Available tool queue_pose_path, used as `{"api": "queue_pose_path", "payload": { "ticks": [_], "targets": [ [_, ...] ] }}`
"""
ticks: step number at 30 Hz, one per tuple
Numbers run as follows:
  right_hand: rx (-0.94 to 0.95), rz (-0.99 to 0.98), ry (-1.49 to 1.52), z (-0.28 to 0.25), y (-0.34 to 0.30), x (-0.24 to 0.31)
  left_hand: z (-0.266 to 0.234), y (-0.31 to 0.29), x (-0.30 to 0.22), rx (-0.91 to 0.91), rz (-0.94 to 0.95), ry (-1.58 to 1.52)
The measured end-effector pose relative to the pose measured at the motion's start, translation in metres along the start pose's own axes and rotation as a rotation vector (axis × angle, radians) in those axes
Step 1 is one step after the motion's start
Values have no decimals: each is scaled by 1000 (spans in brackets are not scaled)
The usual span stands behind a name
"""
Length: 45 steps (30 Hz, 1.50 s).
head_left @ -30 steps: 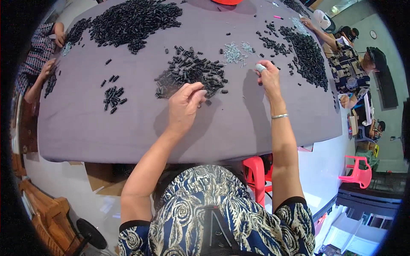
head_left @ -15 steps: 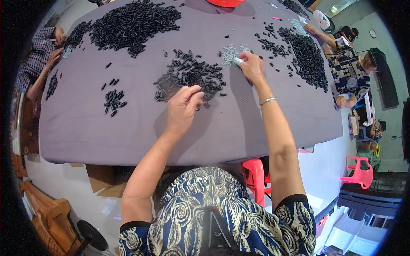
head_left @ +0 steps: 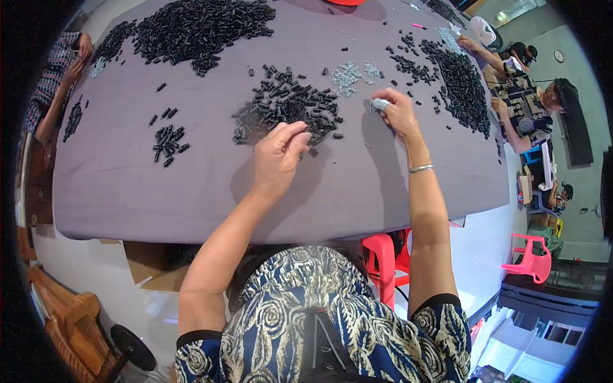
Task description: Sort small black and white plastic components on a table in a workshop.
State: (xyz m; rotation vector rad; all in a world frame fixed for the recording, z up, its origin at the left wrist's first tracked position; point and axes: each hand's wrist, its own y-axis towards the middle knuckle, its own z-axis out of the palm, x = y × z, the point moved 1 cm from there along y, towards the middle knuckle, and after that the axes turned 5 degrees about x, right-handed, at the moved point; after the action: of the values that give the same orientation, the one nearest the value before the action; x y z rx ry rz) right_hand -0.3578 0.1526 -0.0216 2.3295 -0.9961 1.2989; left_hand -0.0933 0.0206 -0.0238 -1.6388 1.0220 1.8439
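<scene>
Two hands work a grey surface point(head_left: 191, 191): the left hand point(head_left: 278, 156), fingers pinched narrow, picks at the near edge of a black-piece pile point(head_left: 287, 105), while the right hand point(head_left: 399, 112) grips a pale bit point(head_left: 380, 104), best lifting pieces singly.

counter point(head_left: 191, 191): we see grey cloth | on it: black small-part heaps point(head_left: 287, 105) centre, far left, right | pale bits point(head_left: 348, 75) far centre

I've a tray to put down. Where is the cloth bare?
Bare: the grey cloth along the near edge, below the small black cluster and left hand. Crowded: the middle black pile and far heaps.
</scene>
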Motion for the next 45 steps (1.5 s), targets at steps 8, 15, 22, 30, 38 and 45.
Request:
{"api": "queue_pose_path", "payload": {
  "ticks": [8, 15, 22, 30, 38, 45],
  "targets": [
    [-28, -313, 38, 34, 9, 21, 0, 1, -3, -51, -8, 46],
    [-17, -504, -399, 65, 20, 52, -3, 0, 1, -81, 5, 21],
    [8, -421, -559, 40, -8, 43, 0, -1, -2, -67, -3, 14],
    [-147, -274, -112, 13, -30, 25, -1, 0, -2, -62, -11, 17],
    [-83, -188, -48, 18, -47, 14, -4, 1, 5, -76, 24, 34],
    [-126, -364, -234, 22, -42, 24, -4, 1, 6, -76, 45, 47]
  ]
}}
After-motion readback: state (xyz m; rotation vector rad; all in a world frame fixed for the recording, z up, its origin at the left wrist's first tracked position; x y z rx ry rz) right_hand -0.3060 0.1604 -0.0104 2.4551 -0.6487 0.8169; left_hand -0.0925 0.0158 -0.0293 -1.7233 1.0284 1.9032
